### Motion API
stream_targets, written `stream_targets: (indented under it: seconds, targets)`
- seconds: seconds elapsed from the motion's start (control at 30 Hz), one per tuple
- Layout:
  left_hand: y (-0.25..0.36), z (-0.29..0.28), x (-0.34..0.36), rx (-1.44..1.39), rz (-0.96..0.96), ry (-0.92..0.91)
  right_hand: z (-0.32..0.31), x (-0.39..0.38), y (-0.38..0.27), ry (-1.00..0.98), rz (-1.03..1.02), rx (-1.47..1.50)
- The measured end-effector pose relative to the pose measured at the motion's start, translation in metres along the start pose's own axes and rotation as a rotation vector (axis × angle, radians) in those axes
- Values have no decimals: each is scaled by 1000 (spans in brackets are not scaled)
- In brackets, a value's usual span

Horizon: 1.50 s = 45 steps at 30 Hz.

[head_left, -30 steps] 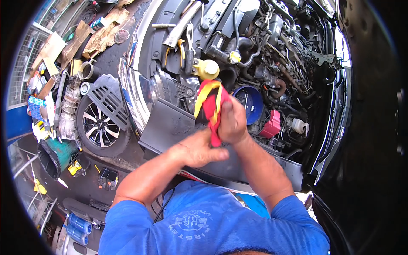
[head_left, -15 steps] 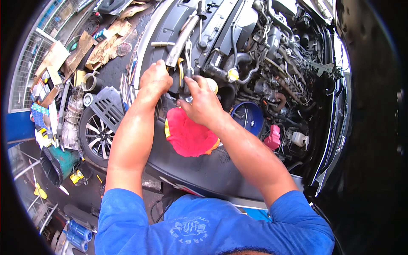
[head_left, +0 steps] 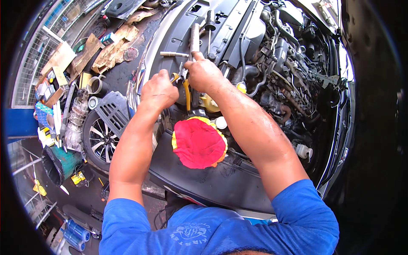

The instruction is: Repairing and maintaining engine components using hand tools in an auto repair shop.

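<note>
Well, far on the left, a green bin (head_left: 68,160) lies on its side, and two blue bottles (head_left: 78,230) lie lower down. Next comes a car wheel (head_left: 99,137) with a grey panel full of slots (head_left: 114,111) leaning on it.

Then comes the left hand (head_left: 160,90), curled up like a fist. It is right by the pliers with yellow handles (head_left: 187,94), but I cannot tell if it holds them. The pliers are at the front of the open car, between the two hands. A small silver tube (head_left: 174,54) lies above them. Below them, a red and yellow cloth (head_left: 199,144) lies flat, and neither hand touches it.

The right hand (head_left: 205,75) has bent fingers. It is right beside a long silver bar (head_left: 194,38); I cannot tell if it grips anything. Farther right are a yellow cap (head_left: 242,87), the dirty engine (head_left: 282,55) and a little white pot (head_left: 304,151).
</note>
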<state>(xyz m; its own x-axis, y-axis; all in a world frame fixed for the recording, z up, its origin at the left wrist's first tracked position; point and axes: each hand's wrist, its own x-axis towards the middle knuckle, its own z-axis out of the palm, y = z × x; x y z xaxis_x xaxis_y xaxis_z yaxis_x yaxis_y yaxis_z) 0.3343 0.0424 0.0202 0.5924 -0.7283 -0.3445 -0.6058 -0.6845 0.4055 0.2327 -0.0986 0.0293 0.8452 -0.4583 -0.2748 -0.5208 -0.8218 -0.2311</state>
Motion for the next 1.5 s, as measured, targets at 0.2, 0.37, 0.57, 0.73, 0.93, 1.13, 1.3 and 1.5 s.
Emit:
stream_targets:
  seconds: [0.2, 0.37, 0.57, 0.73, 0.93, 1.13, 1.3, 1.5]
  targets:
    - [-37, 0, -41, -193, 63, 100, 7, -16, 16, 126, 37, 70]
    - [-59, 12, -68, -344, 174, 346, 14, -27, 15, 171, 54, 109]
    - [-42, 11, -100, -795, 231, 268, 16, -122, -11, 408, 76, 701]
    - [35, 45, -126, -998, 409, 90, 21, -225, 16, 81, 134, 1381]
    - [160, 119, -134, -1085, 416, -444, 39, -332, 108, 349, 695, 1532]
    - [292, 217, -120, -880, 767, -214, 61, -386, 229, 571, 860, 1436]
    - [376, 284, -89, -883, 959, 5, 110, -406, 314, 468, 1168, 1035]
    - [430, 364, -68, -989, 942, -27, 178, -398, 370, 609, 1398, 992]
